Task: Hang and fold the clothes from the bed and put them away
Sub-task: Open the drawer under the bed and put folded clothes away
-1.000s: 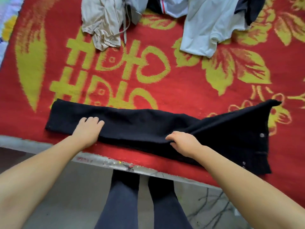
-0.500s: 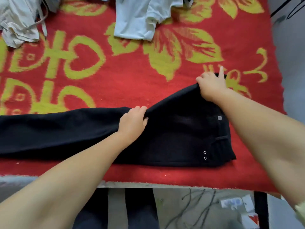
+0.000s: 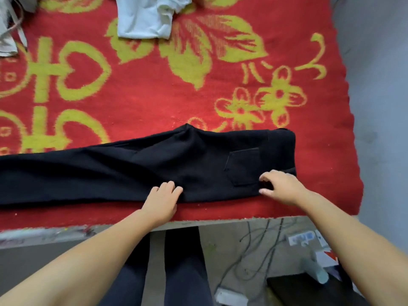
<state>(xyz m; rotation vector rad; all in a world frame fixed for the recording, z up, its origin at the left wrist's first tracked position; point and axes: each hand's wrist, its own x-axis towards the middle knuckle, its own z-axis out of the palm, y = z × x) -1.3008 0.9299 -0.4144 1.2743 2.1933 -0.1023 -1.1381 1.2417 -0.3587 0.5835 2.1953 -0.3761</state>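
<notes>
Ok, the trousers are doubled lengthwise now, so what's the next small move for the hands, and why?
Probably take the waistband end and fold it leftward over the legs. The black trousers lie flat in one long strip along the blanket edge, back pocket up. The right hand already pinches the near waist edge, and the left hand rests flat mid-length, marking a crease line.

The black trousers (image 3: 136,171) lie flat along the near edge of the bed, folded lengthwise so one leg lies over the other. The legs run off to the left, past the left hand (image 3: 162,200), whose fingers rest on the lower edge. The waist end sits just beyond the right hand (image 3: 281,187), a back pocket (image 3: 242,165) showing between the two hands. A pale blue shirt (image 3: 148,17) and a beige garment (image 3: 7,29) lie crumpled well beyond both hands.
</notes>
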